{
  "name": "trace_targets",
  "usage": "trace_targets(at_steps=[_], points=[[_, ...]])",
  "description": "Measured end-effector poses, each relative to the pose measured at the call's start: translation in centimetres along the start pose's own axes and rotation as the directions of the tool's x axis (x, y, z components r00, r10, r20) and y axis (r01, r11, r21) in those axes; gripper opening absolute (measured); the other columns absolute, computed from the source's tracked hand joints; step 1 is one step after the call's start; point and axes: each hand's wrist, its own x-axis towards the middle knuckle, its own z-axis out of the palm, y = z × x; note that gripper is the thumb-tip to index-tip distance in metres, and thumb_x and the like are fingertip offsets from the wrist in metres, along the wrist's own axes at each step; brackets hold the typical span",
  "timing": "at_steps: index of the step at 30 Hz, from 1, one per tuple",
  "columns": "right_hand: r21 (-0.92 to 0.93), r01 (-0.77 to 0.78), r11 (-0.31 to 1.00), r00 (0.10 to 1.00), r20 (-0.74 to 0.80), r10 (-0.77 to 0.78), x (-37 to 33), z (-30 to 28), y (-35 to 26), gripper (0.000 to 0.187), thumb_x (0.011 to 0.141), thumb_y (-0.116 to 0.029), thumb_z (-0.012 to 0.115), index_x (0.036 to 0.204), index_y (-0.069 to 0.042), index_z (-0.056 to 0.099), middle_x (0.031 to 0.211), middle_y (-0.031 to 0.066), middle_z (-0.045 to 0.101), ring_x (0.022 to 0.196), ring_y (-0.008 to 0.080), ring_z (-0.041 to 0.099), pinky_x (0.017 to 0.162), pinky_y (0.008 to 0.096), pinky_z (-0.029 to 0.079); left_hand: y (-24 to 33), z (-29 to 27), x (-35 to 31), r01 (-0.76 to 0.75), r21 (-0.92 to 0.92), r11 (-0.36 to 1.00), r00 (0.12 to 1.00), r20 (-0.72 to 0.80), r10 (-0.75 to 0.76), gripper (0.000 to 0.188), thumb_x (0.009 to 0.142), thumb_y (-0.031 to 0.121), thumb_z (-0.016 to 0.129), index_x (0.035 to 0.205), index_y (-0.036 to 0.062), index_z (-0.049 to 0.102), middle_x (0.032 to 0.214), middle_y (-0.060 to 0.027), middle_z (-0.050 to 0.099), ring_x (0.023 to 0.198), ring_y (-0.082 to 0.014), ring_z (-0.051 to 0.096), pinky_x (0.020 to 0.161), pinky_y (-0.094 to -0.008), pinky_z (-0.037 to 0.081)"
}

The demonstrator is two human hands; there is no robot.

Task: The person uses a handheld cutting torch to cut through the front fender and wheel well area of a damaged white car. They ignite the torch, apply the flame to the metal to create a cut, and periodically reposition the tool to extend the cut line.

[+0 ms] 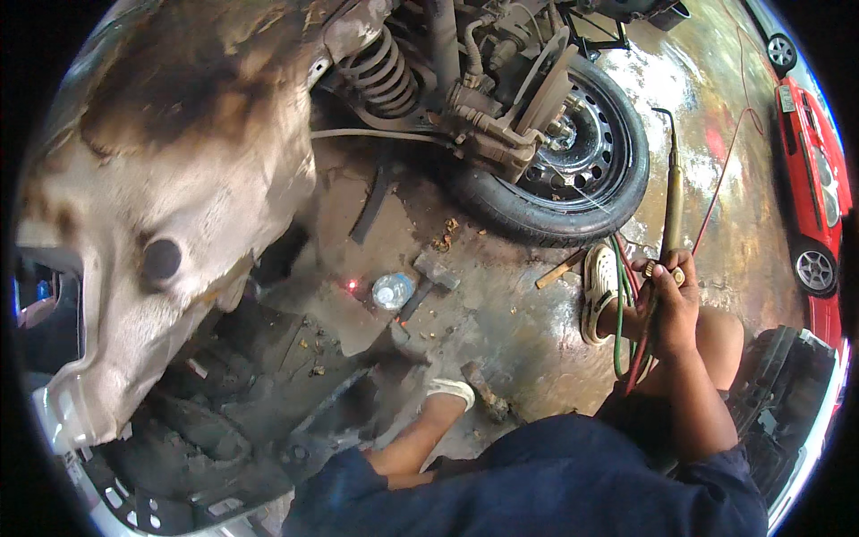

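Note:
My right hand point(673, 295) is closed around the valve end of a brass gas torch point(673, 201), holding it upright. Its thin bent tip points up and to the left, and no flame shows at it. Red and green hoses point(619, 304) hang below the hand beside my shoe. My left hand is not visible. Beyond the torch, to its left, a black tyre on a steel wheel point(586, 148) leans under the exposed brake disc point(548, 94). A coil spring point(385, 76) and dirty suspension parts sit farther left.
A scorched pale body panel point(197, 170) fills the left. On the wet floor are a hammer point(434, 273), a clear plastic bottle point(392, 291), a small glowing red spot point(352, 285) and a wooden stick point(561, 268). A red car point(810, 170) stands far right.

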Motion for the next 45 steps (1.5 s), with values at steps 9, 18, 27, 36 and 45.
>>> trace_targets(at_steps=[9,18,27,36,45], points=[[-0.088,0.019,0.996,1.0,-0.021,-0.021,-0.3,-1.8,0.9,0.018,0.108,-0.01,0.062,0.121,-0.012,0.051,0.108,0.0124,0.073,0.063,0.0091,0.058,0.054,0.0244,0.048,-2.7,-23.9,-9.2,-0.149,0.494,0.857,0.627,-0.623,0.468,0.027,0.099,0.035,0.074,0.104,0.0081,0.077,0.086,-0.0048,0.075,0.078,-0.0218,0.069,0.076,-0.0409,0.058],[-0.449,0.214,0.867,0.972,0.01,-0.235,0.3,-3.9,-0.3,0.017,0.104,-0.02,0.069,0.113,-0.006,0.063,0.088,0.0016,0.064,0.056,0.0086,0.044,0.055,0.0269,0.042,-19.5,-47.4,-25.5,0.02,0.043,0.999,0.069,-0.997,0.041,0.034,0.091,0.041,0.079,0.09,0.0071,0.081,0.076,-0.0114,0.076,0.071,-0.0244,0.071,0.072,-0.044,0.057],[-0.388,0.294,0.874,0.956,0.125,-0.266,-4.2,-2.7,-2.6,0.02,0.096,-0.02,0.073,0.107,-0.012,0.059,0.068,-0.0048,0.045,0.056,0.0068,0.04,0.052,0.0242,0.03,-21.0,-54.5,-34.3,0.028,0.234,0.972,-0.085,-0.968,0.236,0.023,0.093,0.028,0.068,0.097,0.0125,0.084,0.089,-0.0211,0.079,0.089,-0.0433,0.077,0.082,-0.0517,0.059],[-0.422,0.297,0.857,0.955,0.15,-0.257,-5.0,-3.4,-4.2,0.019,0.105,-0.016,0.066,0.117,-0.01,0.053,0.103,0.0132,0.077,0.049,0.009,0.052,0.044,0.0234,0.04,-12.5,-65.9,-41.1,0.009,0.237,0.971,-0.161,-0.958,0.235,0.033,0.097,0.035,0.064,0.114,0.0137,0.083,0.111,-0.0238,0.079,0.109,-0.0425,0.076,0.093,-0.0528,0.058],[-0.298,0.344,0.891,0.933,0.211,-0.29,-3.1,-5.2,-2.0,0.022,0.108,-0.019,0.065,0.121,-0.01,0.049,0.107,0.0209,0.077,0.048,0.0112,0.056,0.042,0.0241,0.043,-14.6,-59.1,-38.5,0.121,0.498,0.859,0.246,-0.853,0.46,0.029,0.102,0.028,0.062,0.122,0.015,0.079,0.12,-0.0198,0.078,0.114,-0.0412,0.073,0.098,-0.051,0.057]])
